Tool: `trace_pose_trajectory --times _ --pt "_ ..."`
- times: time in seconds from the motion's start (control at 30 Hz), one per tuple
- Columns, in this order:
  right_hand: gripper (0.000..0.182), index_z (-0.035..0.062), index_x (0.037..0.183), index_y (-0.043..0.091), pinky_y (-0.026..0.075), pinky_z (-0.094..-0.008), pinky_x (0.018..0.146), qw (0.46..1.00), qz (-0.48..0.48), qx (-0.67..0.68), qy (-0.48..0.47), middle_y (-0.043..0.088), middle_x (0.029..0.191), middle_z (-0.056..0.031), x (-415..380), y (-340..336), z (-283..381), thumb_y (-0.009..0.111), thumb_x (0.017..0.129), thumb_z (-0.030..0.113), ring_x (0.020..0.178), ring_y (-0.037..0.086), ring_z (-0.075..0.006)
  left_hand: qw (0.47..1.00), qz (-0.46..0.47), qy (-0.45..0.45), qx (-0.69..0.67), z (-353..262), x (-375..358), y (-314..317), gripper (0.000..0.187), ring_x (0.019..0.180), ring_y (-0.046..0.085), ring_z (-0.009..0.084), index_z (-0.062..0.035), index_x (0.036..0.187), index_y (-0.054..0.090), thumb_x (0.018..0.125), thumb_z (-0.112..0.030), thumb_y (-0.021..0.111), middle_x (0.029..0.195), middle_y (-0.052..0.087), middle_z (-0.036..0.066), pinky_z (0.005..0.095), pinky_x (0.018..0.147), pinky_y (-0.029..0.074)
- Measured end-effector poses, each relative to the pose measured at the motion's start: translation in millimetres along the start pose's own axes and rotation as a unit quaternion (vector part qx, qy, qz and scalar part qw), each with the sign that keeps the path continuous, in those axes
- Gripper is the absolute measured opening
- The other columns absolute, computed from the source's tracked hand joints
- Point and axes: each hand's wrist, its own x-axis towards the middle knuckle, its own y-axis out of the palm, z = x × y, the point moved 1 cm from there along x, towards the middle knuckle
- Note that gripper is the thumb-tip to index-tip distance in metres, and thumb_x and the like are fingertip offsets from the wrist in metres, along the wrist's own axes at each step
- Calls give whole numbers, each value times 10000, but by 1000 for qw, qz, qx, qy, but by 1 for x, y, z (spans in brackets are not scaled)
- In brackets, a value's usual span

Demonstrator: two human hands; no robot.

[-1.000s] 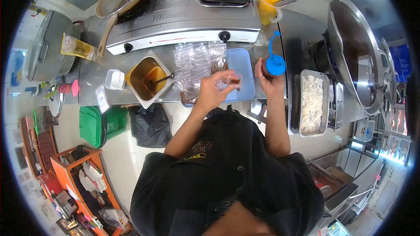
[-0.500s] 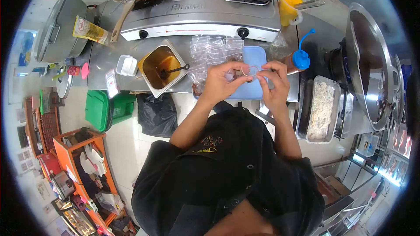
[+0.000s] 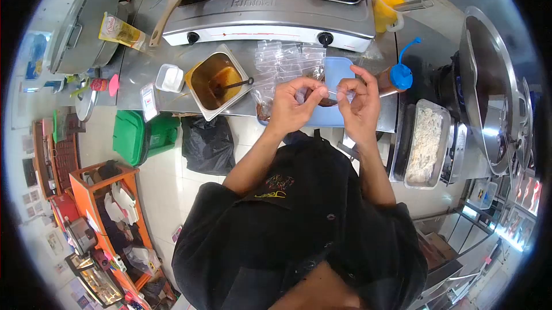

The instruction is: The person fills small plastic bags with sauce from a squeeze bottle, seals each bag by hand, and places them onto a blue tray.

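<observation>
Between my hands, above the counter, is a small transparent zip bag point(image 3: 333, 92), its edge stretched almost straight. My left hand point(image 3: 292, 106) pinches one end between thumb and forefinger. At the other end the thumb and fingers of my right hand point(image 3: 361, 106) grip it, with the forefinger raised. Below and behind them lies a light blue tray point(image 3: 338, 68), partly covered by my hands. Several zip bags point(image 3: 282, 60) lie spread out left of the tray; some hold something brown. What is inside the bag I hold is hard to make out.
A steel pan point(image 3: 198, 80) of brown sauce with a ladle point(image 3: 237, 84) stands at left, beside a small white tub point(image 3: 170, 78). A blue-capped bottle point(image 3: 401, 77) is right of my hands. The gas stove point(image 3: 259, 16) is behind; a floury tray point(image 3: 425, 143) sits at right.
The bag's mouth, a round loop half a second ago, is now drawn nearly flat. My right forefinger has lifted. The whole view has shifted slightly.
</observation>
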Motion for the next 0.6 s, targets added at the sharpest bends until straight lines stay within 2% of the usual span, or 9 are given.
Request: trace_pose_trajectory --times 0.1,0.23,0.33,0.4,0.43,0.47,0.5,0.57,0.6 --pt "569 1 1382 402 422 -290 889 999 14 -34 8 610 895 -55 0 -1 -4 638 867 -46 904 573 -127 999 15 -23 -17 2 0 -2 88 684 580 38 -9 935 726 889 -84 735 763 702 10 224 574 444" --pt "577 -11 1397 388 457 -275 844 997 53 -60 10 613 905 -58 -1 2 -9 636 880 -79 898 576 -116 998 25 -19 48 5 -2 -3 81 660 562 33 -11 933 725 888 -78 733 761 703 11 224 563 437" --pt "543 -17 1345 460 467 -271 838 995 60 -56 62 640 873 -52 0 -2 -15 688 855 -73 872 593 -107 998 26 -21 49 15 -2 -8 75 638 554 31 -14 931 727 893 -80 728 750 700 8 224 545 431" --pt "440 -13 1203 596 487 -257 778 996 46 -27 71 691 850 -49 1 -17 -29 779 804 0 828 645 -108 999 27 -31 21 21 -4 -13 72 627 553 30 -17 928 728 895 -80 726 744 698 6 224 536 431" --pt "440 -13 1203 596 487 -257 778 996 49 -27 72 691 850 -49 2 -24 -36 779 804 0 828 645 -108 996 36 -76 2 26 -6 -15 60 614 556 36 -19 909 730 889 -76 729 724 694 5 228 529 434" --pt "374 -16 1126 636 497 -255 754 990 59 -18 127 706 852 -55 0 -30 -45 798 790 7 812 656 -107 991 44 -124 -18 32 -10 -16 50 600 560 42 -22 889 733 882 -72 733 704 691 4 231 522 437" --pt "309 -18 1049 676 508 -253 731 981 69 -10 181 721 854 -62 -2 -34 -55 816 775 13 797 666 -105 991 42 -125 -18 40 -12 -17 50 600 560 42 -22 889 733 882 -72 733 704 691 4 231 522 437" --pt "256 -13 1012 691 507 -249 727 980 86 -59 169 721 864 -60 -2 -37 -77 809 787 19 785 660 -98 972 31 -228 -47 62 -16 -19 123 731 598 61 -33 976 707 862 -60 744 820 694 34 251 595 481" --pt "204 -9 975 705 506 -244 722 977 101 -109 156 721 874 -59 -2 -37 -88 802 799 24 774 654 -92 972 29 -228 -48 75 -19 -22 123 731 598 61 -33 976 707 862 -60 744 820 694 34 251 595 481"
